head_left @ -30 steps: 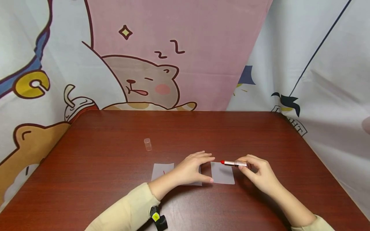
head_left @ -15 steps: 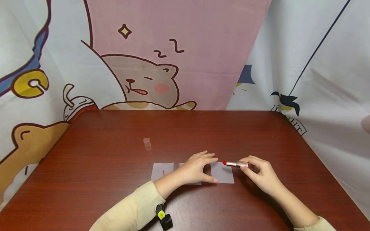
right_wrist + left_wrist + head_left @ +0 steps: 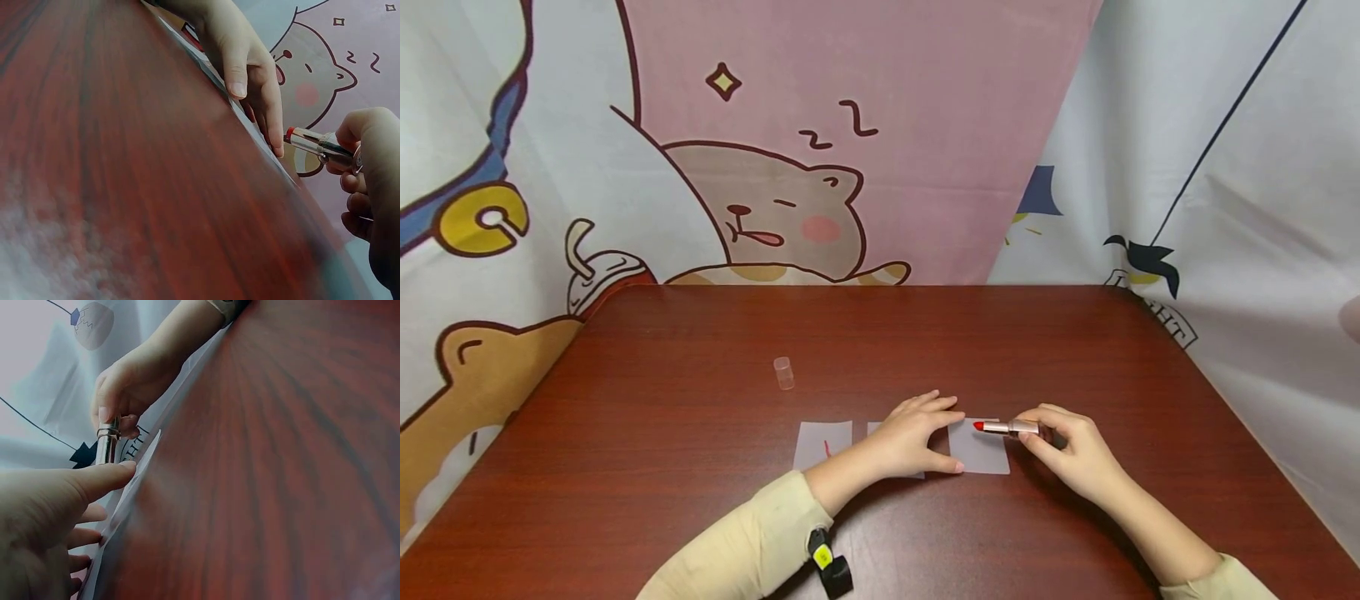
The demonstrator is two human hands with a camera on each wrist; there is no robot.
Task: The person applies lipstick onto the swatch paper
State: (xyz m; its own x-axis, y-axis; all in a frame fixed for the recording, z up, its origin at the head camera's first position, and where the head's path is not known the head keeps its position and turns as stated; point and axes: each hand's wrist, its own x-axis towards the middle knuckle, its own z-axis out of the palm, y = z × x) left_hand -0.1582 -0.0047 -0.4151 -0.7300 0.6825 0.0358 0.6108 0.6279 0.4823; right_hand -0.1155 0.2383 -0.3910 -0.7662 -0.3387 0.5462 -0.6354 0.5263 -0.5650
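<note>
My right hand [image 3: 1073, 446] pinches a lipstick [image 3: 1011, 428] with a metallic tube and an exposed red tip. The lipstick points left, over the upper part of the rightmost white paper square [image 3: 981, 454]. My left hand [image 3: 910, 437] spreads thumb and fingers at that paper's left edge, palm down. Beneath it lies the middle paper square [image 3: 874, 428], mostly hidden. A third paper square [image 3: 811, 442] at the left bears a short red mark and is partly covered by the left forearm. In the right wrist view the lipstick's red tip [image 3: 289, 133] appears near the left fingertips.
A clear cylindrical cap [image 3: 784, 373] lies on the brown wooden table [image 3: 700, 400], behind the left paper. A cartoon-printed curtain [image 3: 880, 125] hangs at the table's far edge. A black strap with a yellow tag [image 3: 823, 554] is by my left sleeve.
My left hand has shifted slightly right, onto the left edge of the rightmost paper. The lipstick stays in my right hand, its tip moving only a little.
</note>
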